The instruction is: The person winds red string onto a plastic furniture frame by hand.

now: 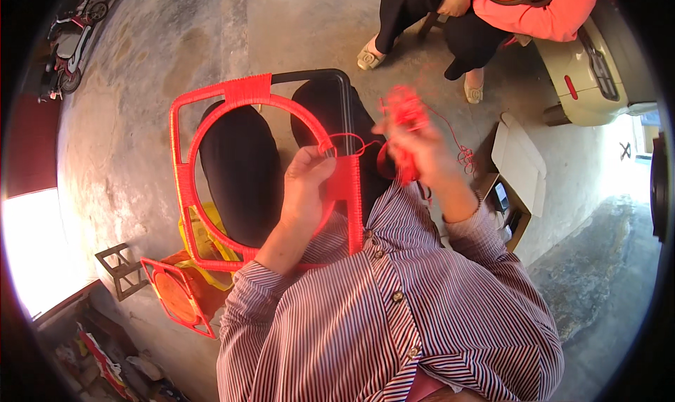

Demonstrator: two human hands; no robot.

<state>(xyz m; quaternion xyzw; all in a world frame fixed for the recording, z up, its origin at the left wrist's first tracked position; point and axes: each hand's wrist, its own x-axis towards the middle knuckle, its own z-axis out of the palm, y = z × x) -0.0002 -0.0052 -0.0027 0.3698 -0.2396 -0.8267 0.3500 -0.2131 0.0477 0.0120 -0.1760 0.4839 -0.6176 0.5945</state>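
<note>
Across my lap lies a black metal frame (309, 75), square outside with a round ring inside, mostly wrapped in red cord (247, 87). Bare black metal shows along its far right corner and upper right side. My left hand (307, 184) grips the ring's right side, thumb and fingers closed beside the wound band joining ring and square. My right hand (422, 145), blurred by motion, is closed round a loose bundle of red cord (406, 106) just right of the frame. A loop of cord runs from the frame's wrapping to that bundle.
Another person in a pink top (541, 15) sits at the far right. An open cardboard box (519, 166) is on the floor at right, near loose cord (466, 159). A smaller red-wrapped frame (176, 296) and a dark metal frame (121, 270) lie at left. A vehicle (587, 71) stands far right.
</note>
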